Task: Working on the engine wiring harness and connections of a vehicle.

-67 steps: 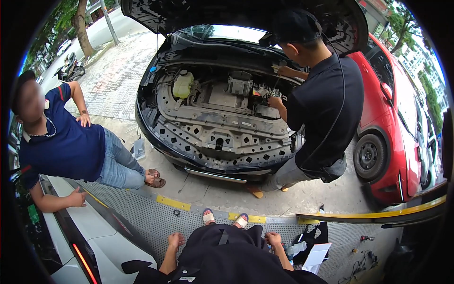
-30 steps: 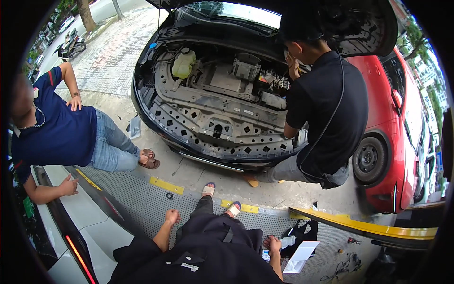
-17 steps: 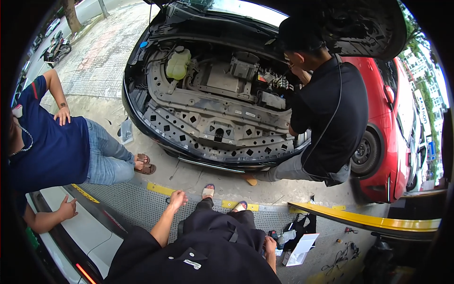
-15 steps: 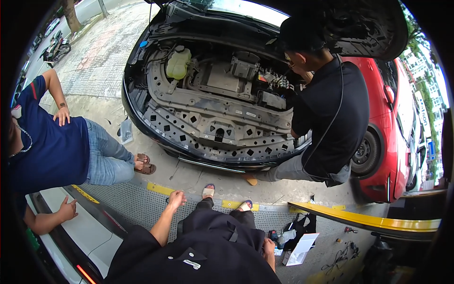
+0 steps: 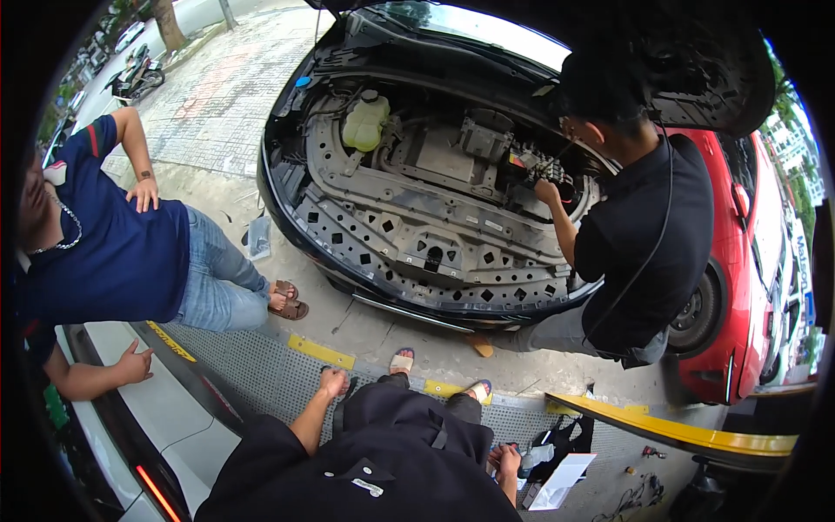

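Observation:
My left hand (image 5: 333, 383) hangs beside my dark clothing over the perforated metal floor (image 5: 270, 374), fingers curled; whether it holds anything is too small to tell. My right hand (image 5: 505, 461) is also curled at my other side, in line with a bottle (image 5: 537, 457) and a white open box (image 5: 561, 483) on the floor; its contents are hidden. Ahead of me stands a dark car (image 5: 417, 291) with its hood up, showing a green reservoir (image 5: 365, 122). A co-worker in black (image 5: 648, 217) bends over it, one hand (image 5: 546, 190) at the components on the right.
A person in a navy shirt (image 5: 113, 252) stands left, leaning by a white car (image 5: 156, 391). A red car (image 5: 722, 348) is at right. A yellow rail (image 5: 670, 422) crosses the lower right. Cables (image 5: 639, 496) lie beside it. A motorbike (image 5: 139, 74) is parked at far left.
The co-worker's hand has risen from the front edge into the right side of the engine bay. My left hand is lower than half a second ago. The whole view has shifted slightly.

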A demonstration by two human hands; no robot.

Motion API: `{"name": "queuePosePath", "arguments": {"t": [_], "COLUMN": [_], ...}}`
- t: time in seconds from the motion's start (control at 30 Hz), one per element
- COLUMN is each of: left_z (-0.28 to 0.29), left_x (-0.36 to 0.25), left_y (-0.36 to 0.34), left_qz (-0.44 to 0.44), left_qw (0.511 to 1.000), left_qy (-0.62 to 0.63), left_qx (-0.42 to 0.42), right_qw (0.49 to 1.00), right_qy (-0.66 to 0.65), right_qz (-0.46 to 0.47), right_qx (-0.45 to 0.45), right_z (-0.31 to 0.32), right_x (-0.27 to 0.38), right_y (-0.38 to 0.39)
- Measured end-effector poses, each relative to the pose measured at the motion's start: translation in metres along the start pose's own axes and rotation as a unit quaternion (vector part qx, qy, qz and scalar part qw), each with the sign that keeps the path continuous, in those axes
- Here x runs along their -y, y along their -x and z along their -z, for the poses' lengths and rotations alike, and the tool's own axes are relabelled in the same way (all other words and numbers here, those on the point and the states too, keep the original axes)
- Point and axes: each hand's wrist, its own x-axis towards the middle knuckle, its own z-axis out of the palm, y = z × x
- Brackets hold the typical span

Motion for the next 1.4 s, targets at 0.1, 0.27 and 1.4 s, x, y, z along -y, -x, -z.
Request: {"name": "queuePosePath", "arguments": {"t": [0.1, 0.27, 1.4], "left_z": [-0.012, -0.017, -0.002], "left_x": [-0.012, -0.003, -0.008], "left_y": [0.004, 0.005, -0.022], "left_qz": [-0.034, -0.071, -0.043], "left_qw": [0.999, 0.996, 0.997], "left_qy": [0.019, 0.02, 0.04], "left_qx": [-0.008, -0.053, 0.041], "right_qw": [1.0, 0.987, 0.999], "right_qy": [0.016, 0.126, 0.025], "right_qz": [0.01, 0.04, -0.04], "right_qx": [-0.001, 0.087, 0.004], "right_z": [0.001, -0.096, -0.037], "right_x": [0.001, 0.049, 0.006], "right_y": [-0.007, -0.053, -0.009]}}
